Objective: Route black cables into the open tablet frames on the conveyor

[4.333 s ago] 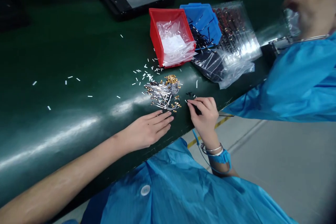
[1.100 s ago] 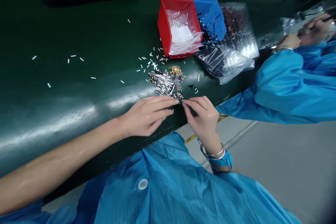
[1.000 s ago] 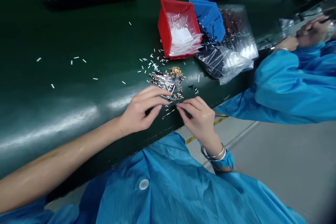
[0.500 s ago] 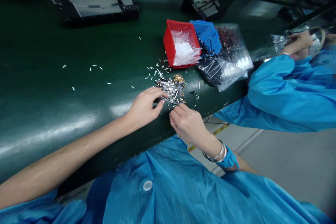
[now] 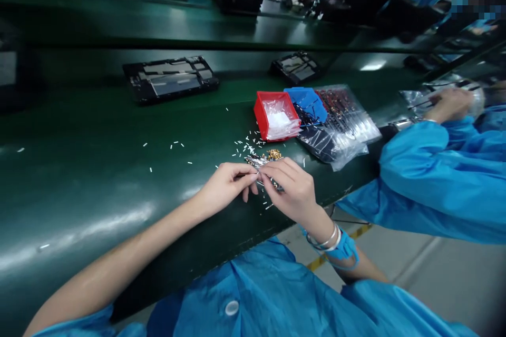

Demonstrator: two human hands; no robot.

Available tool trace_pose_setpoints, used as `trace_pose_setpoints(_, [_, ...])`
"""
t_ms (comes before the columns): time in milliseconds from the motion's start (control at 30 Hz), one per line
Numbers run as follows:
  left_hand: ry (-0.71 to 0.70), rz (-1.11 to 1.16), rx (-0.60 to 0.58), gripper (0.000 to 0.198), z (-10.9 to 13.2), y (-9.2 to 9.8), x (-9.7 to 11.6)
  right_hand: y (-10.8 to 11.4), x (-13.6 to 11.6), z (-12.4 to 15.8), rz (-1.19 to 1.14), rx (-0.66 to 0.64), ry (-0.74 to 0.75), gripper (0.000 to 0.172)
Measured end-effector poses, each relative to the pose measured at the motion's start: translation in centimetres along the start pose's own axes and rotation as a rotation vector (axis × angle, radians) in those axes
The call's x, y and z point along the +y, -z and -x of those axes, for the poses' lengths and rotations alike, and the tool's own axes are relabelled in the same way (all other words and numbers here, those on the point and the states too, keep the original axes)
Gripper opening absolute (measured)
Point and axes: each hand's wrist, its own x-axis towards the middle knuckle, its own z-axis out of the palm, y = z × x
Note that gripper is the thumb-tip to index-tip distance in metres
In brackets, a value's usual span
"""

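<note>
My left hand (image 5: 231, 181) and my right hand (image 5: 291, 187) meet fingertip to fingertip over the front part of the green bench. Both are closed in a pinch; whatever sits between the fingertips is too small to name. Just behind them lies a pile of thin cable-like parts (image 5: 256, 160) with gold-coloured ends (image 5: 274, 154), partly hidden by my fingers. Small white strips (image 5: 247, 148) are scattered behind and to the left of the pile. Bracelets and a blue wrist band (image 5: 344, 250) circle my right wrist.
Behind the pile stand a red bin (image 5: 261, 116) with plastic bags and a blue bin (image 5: 306, 99) with black strips. Beside them lie clear bags (image 5: 348, 116) of parts. Black frames (image 5: 172, 80) rest farther back. A co-worker's blue sleeve (image 5: 430, 168) is at the right.
My view has tilted up, showing more of the far benches and people. My right hand has risen from the pile's front edge, and its fingertips now meet those of my left hand.
</note>
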Motion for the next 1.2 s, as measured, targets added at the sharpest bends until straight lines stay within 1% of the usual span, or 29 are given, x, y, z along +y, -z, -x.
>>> trace_pose_setpoints(100, [-0.065,-0.195,0.091,0.022,0.3,0.3,0.8,-0.3,-0.3,-0.9,-0.100,0.021,-0.072,0.008])
trace_pose_setpoints(200, [-0.077,-0.323,0.126,0.023,0.3,0.6,1.1,-0.5,-0.5,-1.7,-0.043,0.010,-0.038,0.009])
trace_pose_setpoints(267, [-0.058,-0.332,0.125,0.025,0.1,0.9,0.7,-0.5,0.2,-2.3,0.012,-0.001,-0.008,0.010])
trace_pose_setpoints(300, [-0.029,-0.283,0.125,0.025,-0.1,1.1,0.5,-0.5,1.0,-2.7,0.041,0.011,-0.006,0.011])
trace_pose_setpoints(367, [0.053,-0.077,0.121,0.028,-0.5,1.5,-0.3,-0.4,3.3,-3.6,0.139,0.073,-0.049,0.014])
trace_pose_setpoints(433, [0.108,0.175,0.118,0.035,-0.9,1.8,-0.9,-0.4,5.8,-4.5,0.319,0.153,-0.154,0.018])
trace_pose_setpoints(467, [0.112,0.274,0.121,0.037,-1.1,2.0,-1.2,-0.5,6.7,-4.9,0.405,0.157,-0.207,0.019])
trace_pose_setpoints(500, [0.105,0.347,0.127,0.038,-1.3,2.1,-1.3,-0.6,7.3,-5.1,0.442,0.144,-0.223,0.020])
trace_pose_setpoints(533, [0.094,0.397,0.141,0.038,-1.4,2.2,-1.5,-0.9,7.3,-5.2,0.424,0.135,-0.210,0.019])
trace_pose_setpoints(567, [0.083,0.431,0.159,0.037,-1.5,2.3,-1.5,-1.1,6.8,-5.2,0.352,0.120,-0.171,0.017])
trace_pose_setpoints(667, [0.047,0.461,0.191,0.038,-1.5,2.2,-1.4,-2.1,3.8,-4.6,0.019,0.038,-0.010,0.015])
trace_pose_setpoints(733, [0.025,0.447,0.195,0.045,-1.4,2.1,-1.3,-2.7,1.8,-4.1,-0.054,0.001,0.045,0.013])
trace_pose_setpoints(833, [0.025,0.396,0.188,0.061,-1.2,1.8,-1.0,-3.3,0.7,-3.7,-0.041,-0.013,0.073,0.013])
trace_pose_setpoints(900, [0.024,0.350,0.181,0.067,-1.1,1.6,-1.0,-3.4,0.6,-3.6,-0.017,-0.034,0.083,0.014])
trace_pose_setpoints(1033, [0.016,0.327,0.171,0.071,-1.2,1.7,-1.1,-3.3,1.3,-3.9,0.028,-0.086,0.080,0.017])
trace_pose_setpoints(1067, [0.024,0.349,0.168,0.073,-1.2,1.8,-1.2,-3.2,1.8,-4.0,0.030,-0.076,0.073,0.016])
trace_pose_setpoints(1133, [0.039,0.412,0.167,0.076,-1.4,2.2,-1.5,-2.7,3.5,-4.4,0.082,-0.009,0.024,0.018])
trace_pose_setpoints(1200, [0.046,0.471,0.166,0.080,-1.5,2.6,-1.7,-2.2,5.6,-4.8,0.243,0.085,-0.078,0.022])
